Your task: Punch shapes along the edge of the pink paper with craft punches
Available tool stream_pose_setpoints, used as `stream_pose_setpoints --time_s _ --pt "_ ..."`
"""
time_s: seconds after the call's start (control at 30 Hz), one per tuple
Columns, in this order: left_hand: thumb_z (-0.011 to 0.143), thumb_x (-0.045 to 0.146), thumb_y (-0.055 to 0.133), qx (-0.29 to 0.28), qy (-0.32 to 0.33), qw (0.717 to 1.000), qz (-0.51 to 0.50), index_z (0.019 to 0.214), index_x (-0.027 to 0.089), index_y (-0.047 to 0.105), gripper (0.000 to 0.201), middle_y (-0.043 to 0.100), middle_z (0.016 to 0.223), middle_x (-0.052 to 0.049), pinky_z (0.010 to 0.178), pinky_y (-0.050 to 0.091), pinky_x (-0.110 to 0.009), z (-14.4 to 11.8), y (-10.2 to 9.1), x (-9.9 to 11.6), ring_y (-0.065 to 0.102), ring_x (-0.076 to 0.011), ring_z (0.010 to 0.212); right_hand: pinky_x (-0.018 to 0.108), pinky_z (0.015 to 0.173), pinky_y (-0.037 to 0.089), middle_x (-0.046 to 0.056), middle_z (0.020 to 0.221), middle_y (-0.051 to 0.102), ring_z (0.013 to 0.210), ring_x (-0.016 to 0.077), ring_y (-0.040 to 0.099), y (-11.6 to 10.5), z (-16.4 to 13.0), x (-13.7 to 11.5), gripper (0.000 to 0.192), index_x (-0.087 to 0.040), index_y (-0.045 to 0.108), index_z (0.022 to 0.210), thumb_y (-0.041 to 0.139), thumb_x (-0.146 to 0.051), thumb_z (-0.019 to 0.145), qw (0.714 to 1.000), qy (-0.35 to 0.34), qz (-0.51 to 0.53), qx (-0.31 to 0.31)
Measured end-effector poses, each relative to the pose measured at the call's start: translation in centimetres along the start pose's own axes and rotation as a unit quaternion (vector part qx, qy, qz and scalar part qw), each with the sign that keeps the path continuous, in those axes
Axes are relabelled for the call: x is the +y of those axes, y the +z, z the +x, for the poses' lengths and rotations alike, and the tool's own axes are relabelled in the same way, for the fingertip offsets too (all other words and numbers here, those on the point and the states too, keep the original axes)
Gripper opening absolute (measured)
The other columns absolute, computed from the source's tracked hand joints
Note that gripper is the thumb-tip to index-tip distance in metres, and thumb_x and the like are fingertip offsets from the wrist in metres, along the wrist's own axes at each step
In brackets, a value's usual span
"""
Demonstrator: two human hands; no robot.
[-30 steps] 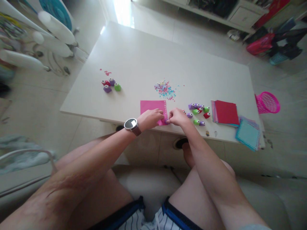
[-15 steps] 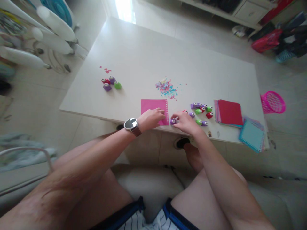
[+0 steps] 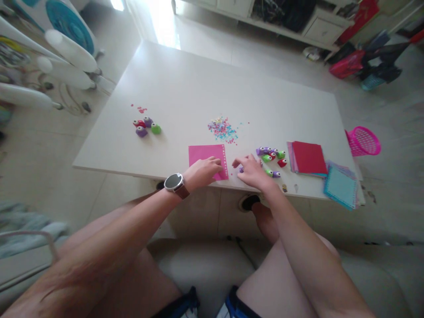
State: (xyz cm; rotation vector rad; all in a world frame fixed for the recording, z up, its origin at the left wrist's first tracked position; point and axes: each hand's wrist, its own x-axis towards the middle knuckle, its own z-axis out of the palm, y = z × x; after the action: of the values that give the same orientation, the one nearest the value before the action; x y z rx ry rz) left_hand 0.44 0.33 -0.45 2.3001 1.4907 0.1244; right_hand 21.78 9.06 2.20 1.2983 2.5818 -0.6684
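Note:
A pink paper square (image 3: 204, 153) with a row of punched holes along its right edge lies near the front edge of the white table (image 3: 198, 79). My left hand (image 3: 202, 170), a watch on its wrist, presses on the sheet's lower right part. My right hand (image 3: 254, 171) is just right of the sheet, apart from it, fingers curled over a small purple punch (image 3: 241, 169) that is mostly hidden. Several more small punches (image 3: 272, 154), purple, green and red, lie right beside that hand.
A pile of coloured paper bits (image 3: 221, 128) lies behind the sheet. Another few punches (image 3: 145, 126) sit at the table's left. Red paper stack (image 3: 309, 158) and blue paper stack (image 3: 341, 187) lie at the right, beside a pink basket (image 3: 362, 141). A fan (image 3: 66, 31) stands on the left.
My right hand pulled the purple punch off the pink sheet's right edge and moved it right, toward the other punches. My left hand stayed on the sheet.

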Motion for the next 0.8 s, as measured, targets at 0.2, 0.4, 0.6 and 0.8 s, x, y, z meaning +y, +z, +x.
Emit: stream_pose_setpoints --time_s 0.2,0.4,0.6,0.8 --pt "0.097 0.016 0.073 0.005 0.001 1.0 0.0 0.114 0.02 0.076 0.018 0.075 0.127 -0.009 0.095 0.058 -0.034 0.0 0.1 -0.1 0.066 -0.0263 0.126 0.054 0.114 0.038 0.01 0.113 0.08 0.128 0.0319 0.062 0.0 -0.2 -1.1 0.033 -0.022 0.078 0.1 0.057 -0.001 0.086 0.998 0.002 0.02 -0.054" --pt "0.096 0.017 0.075 -0.005 -0.005 1.0 -0.005 0.116 0.02 0.076 0.019 0.074 0.129 -0.01 0.094 0.059 -0.036 0.0 -0.3 0.2 0.066 -0.0273 0.127 0.054 0.116 0.043 0.016 0.139 0.074 0.138 0.0359 0.06 0.6 0.5 -0.5 0.058 -0.021 0.07 0.141 0.061 -0.008 0.086 0.999 0.018 0.019 0.043" --pt "0.096 0.019 0.076 -0.012 -0.009 1.0 -0.005 0.116 0.019 0.076 0.02 0.073 0.13 -0.01 0.092 0.059 -0.036 0.0 -0.4 0.2 0.065 -0.0274 0.127 0.052 0.114 0.045 0.015 0.14 0.074 0.134 0.0342 0.063 0.8 0.6 0.2 0.046 -0.019 0.072 0.134 0.061 -0.012 0.09 0.998 0.012 0.017 0.065" --pt "0.096 0.019 0.076 -0.008 -0.007 1.0 0.002 0.115 0.021 0.076 0.019 0.074 0.127 -0.01 0.09 0.059 -0.035 0.0 -0.1 0.1 0.065 -0.0273 0.125 0.039 0.11 0.047 0.012 0.12 0.078 0.121 0.0276 0.067 1.0 0.3 0.8 0.027 -0.019 0.076 0.108 0.062 -0.008 0.088 0.999 -0.025 -0.013 0.038"
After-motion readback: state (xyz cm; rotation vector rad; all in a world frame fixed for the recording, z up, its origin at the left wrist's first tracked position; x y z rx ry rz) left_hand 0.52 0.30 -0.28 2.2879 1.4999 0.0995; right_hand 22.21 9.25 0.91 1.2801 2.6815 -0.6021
